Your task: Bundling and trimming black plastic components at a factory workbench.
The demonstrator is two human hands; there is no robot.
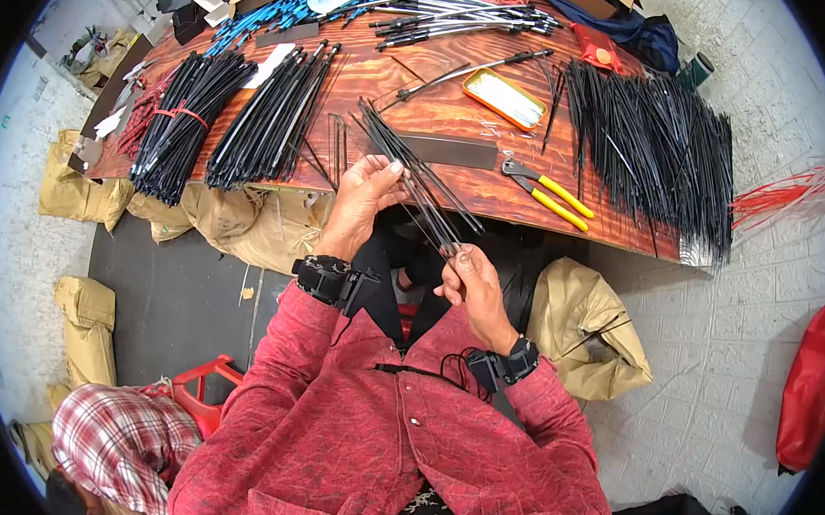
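A small bunch of thin black rods [416, 175] slants across the space in front of me, over the table's near edge. My left hand [367, 191] grips the bunch around its middle, thumb on top. Lower down, my right hand [474, 278] pinches the near ends of the rods between thumb and fingers. Just beyond the bunch, a dark flat bar [452, 151] lies on the wood-grain table [529, 208]. Pliers with yellow handles [553, 198] rest to the right of it.
Black rods are heaped at the right [655, 150]; two bundles [190, 116] [275, 112] lie left. A yellow-rimmed tin [504, 99] sits mid-table, with silver-and-black rods [465, 15] and blue rods [286, 9] behind. A tan sack [583, 334] stands right of my legs, a red stool [201, 391] left.
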